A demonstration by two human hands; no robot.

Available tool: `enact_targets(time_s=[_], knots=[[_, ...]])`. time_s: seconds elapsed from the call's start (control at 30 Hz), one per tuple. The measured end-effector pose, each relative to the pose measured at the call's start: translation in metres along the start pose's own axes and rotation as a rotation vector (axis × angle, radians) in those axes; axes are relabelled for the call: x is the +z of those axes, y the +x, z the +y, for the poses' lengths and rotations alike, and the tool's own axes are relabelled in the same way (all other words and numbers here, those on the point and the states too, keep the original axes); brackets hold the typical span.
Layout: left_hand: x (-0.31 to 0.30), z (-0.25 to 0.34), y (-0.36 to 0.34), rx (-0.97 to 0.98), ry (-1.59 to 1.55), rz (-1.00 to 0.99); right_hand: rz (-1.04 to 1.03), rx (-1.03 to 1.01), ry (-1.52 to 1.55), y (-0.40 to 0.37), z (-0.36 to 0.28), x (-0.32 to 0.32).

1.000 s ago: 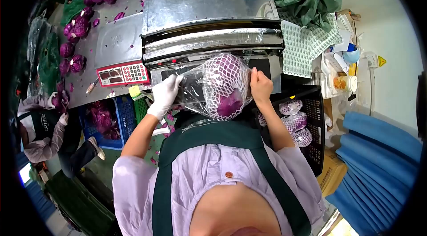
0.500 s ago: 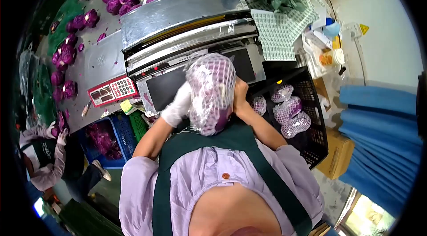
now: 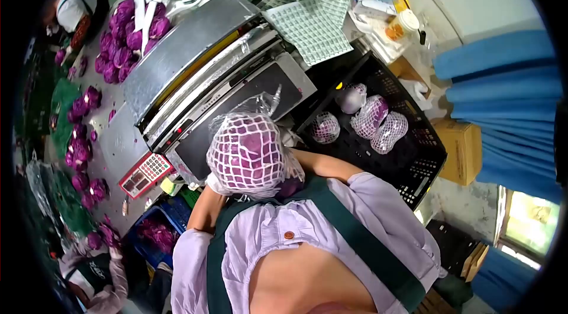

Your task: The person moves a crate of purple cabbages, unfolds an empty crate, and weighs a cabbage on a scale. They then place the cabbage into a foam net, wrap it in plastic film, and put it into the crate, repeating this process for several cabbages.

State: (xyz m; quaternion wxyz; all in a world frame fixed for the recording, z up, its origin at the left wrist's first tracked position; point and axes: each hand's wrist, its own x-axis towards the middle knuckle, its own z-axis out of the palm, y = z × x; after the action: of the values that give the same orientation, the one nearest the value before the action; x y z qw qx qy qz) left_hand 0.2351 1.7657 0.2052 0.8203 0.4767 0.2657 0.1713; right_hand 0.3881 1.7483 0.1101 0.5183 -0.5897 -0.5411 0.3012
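A large purple cabbage (image 3: 251, 145) in a white foam net, with clear plastic film (image 3: 260, 104) loose around its top, is held up close to my chest. My left hand (image 3: 217, 184), in a white glove, grips it from the left and low; its fingers are hidden behind the net. From the other side my right forearm (image 3: 328, 164) reaches in behind the cabbage, where that hand is hidden. Just beyond is a film-wrapping machine (image 3: 195, 57) with a dark flat plate (image 3: 260, 92).
Right of me, a black crate (image 3: 408, 175) contains several netted cabbages (image 3: 371, 117). A red-rimmed scale (image 3: 146, 174) stands left. Loose purple cabbages (image 3: 121, 48) lie on the metal table, near a blue crate (image 3: 158, 249). Co-workers (image 3: 97, 275) are at the left.
My view has turned, so the machine now looks tilted. The netted cabbage has been turned and tipped, showing its net side with the film toward the back. My right hand has gone behind it.
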Motion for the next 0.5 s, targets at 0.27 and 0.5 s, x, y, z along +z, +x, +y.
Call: enact_targets(time_s=[0.27, 0.5], knots=[[0.033, 0.081, 0.045, 0.317, 0.743, -0.205, 0.019, 0.093, 0.103, -0.04, 0.005, -0.018], [0.023, 0.009, 0.064, -0.025, 0.64, -0.366, 0.237, 0.213, 0.367, -0.051, 0.001, -0.088]])
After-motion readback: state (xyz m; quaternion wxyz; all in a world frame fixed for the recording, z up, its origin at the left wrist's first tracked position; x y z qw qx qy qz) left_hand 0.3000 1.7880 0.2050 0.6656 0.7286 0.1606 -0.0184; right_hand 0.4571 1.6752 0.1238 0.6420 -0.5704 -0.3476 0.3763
